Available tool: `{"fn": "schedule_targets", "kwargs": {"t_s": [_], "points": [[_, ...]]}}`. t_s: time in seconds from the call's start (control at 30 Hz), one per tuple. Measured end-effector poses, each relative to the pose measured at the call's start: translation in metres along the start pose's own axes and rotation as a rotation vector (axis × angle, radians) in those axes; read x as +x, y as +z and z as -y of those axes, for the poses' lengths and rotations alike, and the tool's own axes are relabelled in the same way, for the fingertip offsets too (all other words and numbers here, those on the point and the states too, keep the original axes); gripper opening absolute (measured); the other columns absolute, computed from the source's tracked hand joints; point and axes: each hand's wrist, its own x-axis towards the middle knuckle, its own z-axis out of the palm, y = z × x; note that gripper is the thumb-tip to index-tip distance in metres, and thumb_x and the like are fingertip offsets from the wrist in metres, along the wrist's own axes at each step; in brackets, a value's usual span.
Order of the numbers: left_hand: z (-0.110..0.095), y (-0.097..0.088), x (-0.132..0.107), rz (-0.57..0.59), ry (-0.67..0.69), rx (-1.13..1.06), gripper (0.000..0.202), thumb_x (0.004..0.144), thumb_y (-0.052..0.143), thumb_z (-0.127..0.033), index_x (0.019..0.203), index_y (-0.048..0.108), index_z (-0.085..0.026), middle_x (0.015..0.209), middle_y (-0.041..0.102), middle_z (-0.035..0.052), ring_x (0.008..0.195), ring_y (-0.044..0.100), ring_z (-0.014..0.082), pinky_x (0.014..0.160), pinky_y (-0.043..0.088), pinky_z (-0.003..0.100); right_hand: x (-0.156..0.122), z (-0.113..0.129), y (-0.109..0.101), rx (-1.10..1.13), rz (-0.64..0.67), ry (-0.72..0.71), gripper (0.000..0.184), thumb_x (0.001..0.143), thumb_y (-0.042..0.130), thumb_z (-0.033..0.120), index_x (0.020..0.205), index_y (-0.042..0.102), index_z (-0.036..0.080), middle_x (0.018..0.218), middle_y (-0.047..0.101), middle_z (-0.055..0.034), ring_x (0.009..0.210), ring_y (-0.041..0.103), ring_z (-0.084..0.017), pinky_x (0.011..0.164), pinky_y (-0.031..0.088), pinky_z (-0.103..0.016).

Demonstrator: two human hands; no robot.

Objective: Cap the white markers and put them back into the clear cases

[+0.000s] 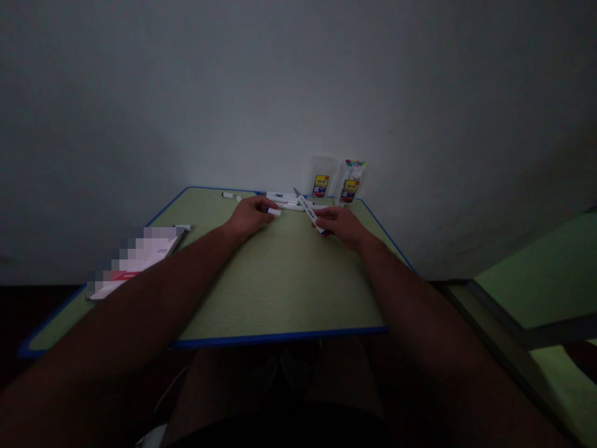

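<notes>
My right hand (341, 225) is closed around a white marker pen (308, 210), tilted up to the left with its dark tip uncapped. Between the fingers of my left hand (252, 216) is a small white marker cap (274, 212) with a blue band. The cap and the pen are apart, a short gap between them. Behind my hands, several more white markers (290, 206) lie along the back of the table. Another white marker (228, 195) with a black end lies beyond my left hand, partly hidden.
A green table (280, 280) with blue edging stands against a grey wall. At its back right are a clear plastic case (323, 177) and a second case (351, 182) holding colourful-ended markers. A blurred-out white and red packet (144, 258) lies by my left forearm.
</notes>
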Motion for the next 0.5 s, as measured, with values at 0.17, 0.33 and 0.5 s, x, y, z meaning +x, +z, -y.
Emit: {"fn": "schedule_targets", "kwargs": {"t_s": [0.17,0.33,0.5], "points": [[-0.0001,-0.0002,0.0004,-0.009,0.009,0.018,0.03,0.055,0.072,-0.015,0.085,0.072,-0.019,0.067,0.053,-0.0025,0.061,0.045,0.0118,0.057,0.037,0.028,0.0009,0.0017,0.0002,-0.072,-0.07,0.002,0.022,0.074,0.07,0.014,0.095,0.072,0.013,0.088,0.073,-0.0081,0.072,0.064,-0.013,0.056,0.051,-0.021],[0.0,-0.0008,0.0003,-0.015,0.039,0.044,0.028,0.058,0.073,-0.018,0.085,0.072,-0.019,0.063,0.051,-0.0036,0.059,0.044,0.0113,0.056,0.036,0.027,0.0044,0.0002,-0.0009,-0.104,-0.134,0.001,0.019,0.073,0.067,0.015,0.09,0.073,0.014,0.082,0.072,-0.0046,0.063,0.059,-0.011,0.054,0.049,-0.02],[-0.0005,-0.0018,0.0017,-0.064,0.102,0.169,0.024,0.061,0.073,-0.025,0.085,0.072,-0.018,0.063,0.051,-0.0034,0.06,0.044,0.012,0.058,0.036,0.028,0.0054,0.0005,-0.0005,-0.119,-0.177,0.024,0.017,0.071,0.065,0.014,0.086,0.073,0.015,0.078,0.07,-0.0034,0.057,0.055,-0.009,0.053,0.049,-0.021]]}}
